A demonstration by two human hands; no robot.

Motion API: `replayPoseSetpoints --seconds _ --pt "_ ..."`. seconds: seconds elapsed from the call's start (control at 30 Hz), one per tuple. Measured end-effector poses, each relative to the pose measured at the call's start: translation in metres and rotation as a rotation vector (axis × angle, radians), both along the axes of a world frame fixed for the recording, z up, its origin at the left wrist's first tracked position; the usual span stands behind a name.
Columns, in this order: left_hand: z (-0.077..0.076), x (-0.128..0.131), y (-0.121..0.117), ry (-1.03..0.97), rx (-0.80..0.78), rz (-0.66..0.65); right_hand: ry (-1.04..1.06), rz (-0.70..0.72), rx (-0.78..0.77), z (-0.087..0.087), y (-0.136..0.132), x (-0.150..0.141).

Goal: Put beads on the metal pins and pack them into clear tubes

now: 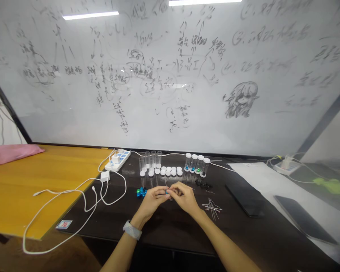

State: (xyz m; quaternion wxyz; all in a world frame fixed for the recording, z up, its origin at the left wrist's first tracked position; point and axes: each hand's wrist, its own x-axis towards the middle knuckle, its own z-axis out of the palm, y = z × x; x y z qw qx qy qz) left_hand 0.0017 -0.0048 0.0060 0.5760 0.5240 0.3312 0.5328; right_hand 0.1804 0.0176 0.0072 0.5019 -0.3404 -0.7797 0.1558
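Observation:
Both my hands meet over the dark table (170, 226). My left hand (152, 201) pinches a small blue bead (167, 192) at its fingertips. My right hand (184, 196) is closed on a thin pin (166, 184) that stands up from between the fingers, right at the bead. A cluster of blue beads (141, 192) lies just left of my left hand. Black beads (203, 184) lie to the right, and a small pile of pins (212, 207) lies beside my right wrist. A watch band sits on my left wrist.
Open clear vials (151, 159), white caps (170, 171) and capped vials with beads (197, 163) stand behind my hands. A power strip (118, 159) with white cables is at left, by a wooden table (31, 181). Two dark phones (245, 198) lie at right. A whiteboard rises behind.

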Motion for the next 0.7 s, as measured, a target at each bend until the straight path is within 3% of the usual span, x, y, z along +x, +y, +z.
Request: replayPoseSetpoints --seconds 0.17,0.3,0.4,0.5,0.57,0.63,0.7 --pt "0.002 0.000 0.000 0.005 -0.007 0.028 -0.311 -0.028 0.223 0.005 -0.005 0.004" --pt "0.001 -0.001 0.001 0.001 -0.015 0.055 -0.352 -0.117 0.247 0.005 -0.006 0.003" --pt "-0.002 -0.002 0.003 0.063 0.003 0.096 -0.255 -0.095 0.018 0.002 -0.005 0.000" --pt "-0.004 -0.003 0.004 0.153 0.033 0.137 -0.154 0.125 -0.419 -0.003 0.000 -0.002" --pt "-0.004 -0.003 0.005 0.179 0.042 0.151 -0.104 0.244 -0.603 -0.005 0.005 -0.003" --pt "-0.005 -0.002 0.005 0.183 0.039 0.158 -0.063 0.220 -0.589 -0.006 0.009 -0.003" --pt "-0.005 -0.002 0.005 0.188 0.036 0.171 -0.039 0.099 -0.475 -0.007 0.010 -0.002"
